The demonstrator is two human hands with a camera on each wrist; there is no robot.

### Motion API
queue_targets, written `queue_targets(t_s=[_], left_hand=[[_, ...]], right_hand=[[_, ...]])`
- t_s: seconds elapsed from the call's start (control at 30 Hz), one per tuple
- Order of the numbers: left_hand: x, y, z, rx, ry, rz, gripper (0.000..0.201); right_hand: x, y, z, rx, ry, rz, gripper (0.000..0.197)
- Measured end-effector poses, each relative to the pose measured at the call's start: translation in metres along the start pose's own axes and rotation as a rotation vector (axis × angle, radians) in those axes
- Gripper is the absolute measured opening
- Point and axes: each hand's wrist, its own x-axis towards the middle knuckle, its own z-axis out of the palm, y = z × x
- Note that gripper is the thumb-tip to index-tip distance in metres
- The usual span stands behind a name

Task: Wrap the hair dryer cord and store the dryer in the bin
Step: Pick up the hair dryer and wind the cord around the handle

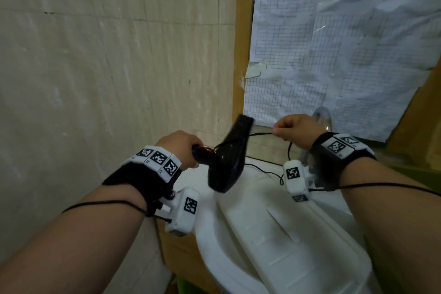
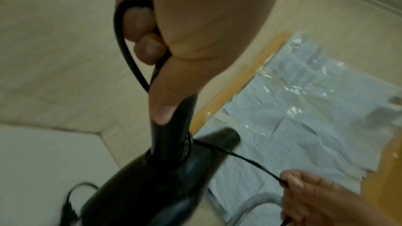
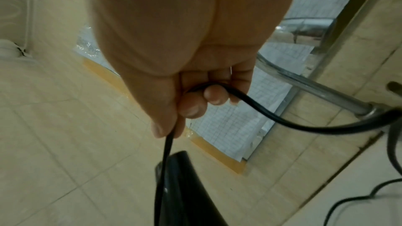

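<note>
Gridded paper sheets [image 1: 334, 38] (under clear plastic) hang above a white sink [image 1: 214, 253].

Your hair dryer [image 1: 226, 162]: glossy black plastic. Cord [image 3: 261, 109]: smooth, slightly shiny. Faucet [image 3: 315, 90]: polished metal. Wall tiles [image 1: 119, 67]: matt beige. Papers [image 1: 334, 43]: under glossy film.

Bare forearms, black wrist straps [image 1: 143, 179] with white square-coded marker bands [image 1: 157, 159], white camera modules [image 1: 183, 212] below each wrist, thin black cables [image 1: 102, 203] trailing back
</note>
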Motion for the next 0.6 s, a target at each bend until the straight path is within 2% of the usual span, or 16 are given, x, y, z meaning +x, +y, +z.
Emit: queue_targets(t_s=[0.1,0.27,0.43,0.6], left_hand=[[0.004,-0.006,0.009,-0.362,0.091,-0.121,0.033],[0.005,-0.008,0.022,-1.128,0.178,-0.302,0.036],[0.005,-0.001,0.027,-1.483,0.170,-0.247,0.035],[0.000,0.002,0.029,-1.633,0.045,-0.028,0.037]], right_hand=[[-0.001,0.009,0.016,0.081,-0.057,0.028,0.017],[-0.002,0.030,0.038,0.291,-0.122,0.113,0.021],[-0.011,0.029,0.053,0.393,-0.196,0.138,0.022],[-0.012,0.024,0.063,0.315,-0.222,0.148,0.033]])
